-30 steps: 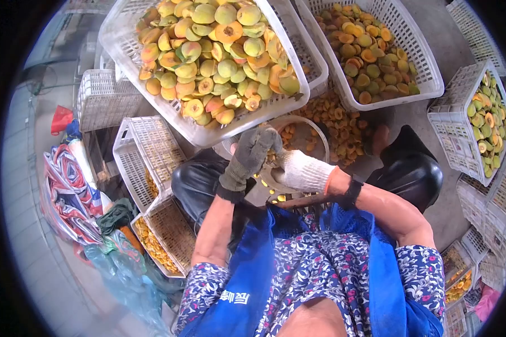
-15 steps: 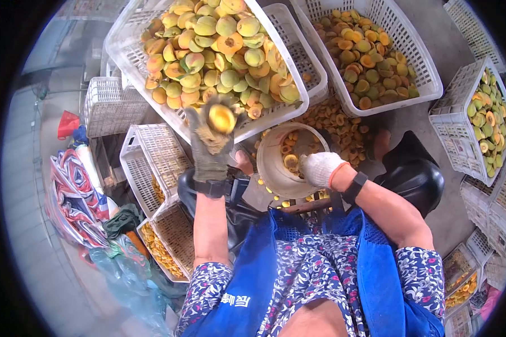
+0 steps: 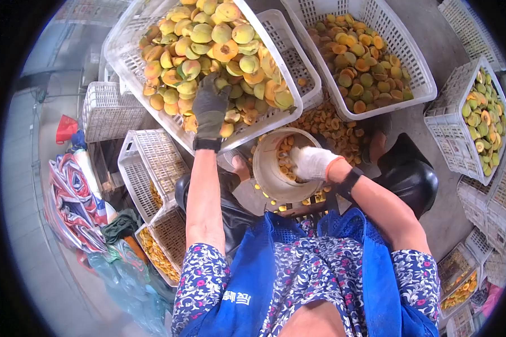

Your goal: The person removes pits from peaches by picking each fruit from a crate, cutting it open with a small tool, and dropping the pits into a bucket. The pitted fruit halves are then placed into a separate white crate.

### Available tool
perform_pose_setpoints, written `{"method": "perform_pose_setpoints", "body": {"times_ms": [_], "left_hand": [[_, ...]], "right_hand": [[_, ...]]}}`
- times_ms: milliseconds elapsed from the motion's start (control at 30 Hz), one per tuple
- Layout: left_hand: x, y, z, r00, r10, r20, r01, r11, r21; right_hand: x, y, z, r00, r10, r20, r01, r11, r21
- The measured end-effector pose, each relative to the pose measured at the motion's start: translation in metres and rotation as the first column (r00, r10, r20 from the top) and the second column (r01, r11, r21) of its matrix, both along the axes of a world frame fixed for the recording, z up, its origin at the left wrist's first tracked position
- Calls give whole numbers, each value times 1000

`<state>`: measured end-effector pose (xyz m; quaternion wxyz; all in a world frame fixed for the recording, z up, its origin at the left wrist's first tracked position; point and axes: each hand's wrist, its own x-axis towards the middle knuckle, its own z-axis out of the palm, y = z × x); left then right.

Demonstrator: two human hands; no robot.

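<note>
My left hand [image 3: 211, 106], in a dark grey glove, reaches into the big white crate [image 3: 171, 124] of halved peaches [image 3: 199, 33]. Its fingertips are among the fruit at the crate's near side, and whatever they may grip is hidden. In a white knitted glove, my right hand [image 3: 313, 163] is over the right part of the white bucket [image 3: 264, 174]. Small orange fruit pieces [image 3: 287, 157] lie inside the bucket, beside that hand. The right fingers are blurred and point down into it, so their grip cannot be made out.
A second crate [image 3: 365, 115] of fruit halves stands at the upper right, another [image 3: 452, 135] farther right. Loose pieces [image 3: 343, 135] cover the floor behind the bucket. Smaller crates [image 3: 157, 160] stand at the left, near striped cloth [image 3: 76, 194] and plastic bags [image 3: 126, 281].
My left hand has moved up and forward into the peaches; the yellow fruit half seen in it earlier no longer shows. My right hand has shifted slightly left over the bucket.
</note>
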<state>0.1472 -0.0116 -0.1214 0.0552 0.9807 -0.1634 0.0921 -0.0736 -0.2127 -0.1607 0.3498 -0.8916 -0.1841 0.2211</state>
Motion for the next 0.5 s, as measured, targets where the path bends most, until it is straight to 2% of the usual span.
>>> {"method": "perform_pose_setpoints", "body": {"times_ms": [33, 67, 100, 133, 167, 233, 300, 367, 400, 433, 500], "left_hand": [[-4, 8, 2, 992, -102, -80, 67, 931, -358], [-12, 12, 10, 966, -230, -121, 91, 737, -670], [-25, 14, 16, 965, -230, -127, 90, 742, -664], [-49, 3, 33, 877, -387, -285, -134, 372, -919], [-69, -5, 44, 748, -581, -322, -424, -43, -905], [-93, -7, 47, 656, -677, -334, -571, -155, -806], [-113, -19, 45, 660, -669, -342, -582, -167, -796], [-128, -33, 46, 659, -672, -338, -598, -194, -778], [-132, -37, 42, 697, -621, -359, -546, -134, -827], [-136, -40, 40, 693, -626, -358, -549, -135, -825], [-141, -46, 36, 676, -662, -323, -607, -252, -754]], "right_hand": [[7, 0, -8, 989, -10, 144, -7, 993, 115], [18, 3, 3, 961, -183, 206, 107, 936, 334], [21, 0, 18, 945, -325, -17, 297, 840, 455], [25, -3, 37, 923, -381, -46, 352, 791, 501], [28, -4, 50, 898, -432, -78, 402, 738, 542], [30, -3, 64, 877, -477, -59, 419, 700, 578], [28, 3, 67, 853, -520, -48, 437, 662, 609], [27, 7, 67, 832, -542, -121, 495, 625, 603], [25, 8, 67, 831, -543, 122, 393, 728, 562], [22, 9, 60, 829, -546, 122, 399, 729, 557], [18, 15, 40, 644, -509, 571, 290, 853, 433]]}}
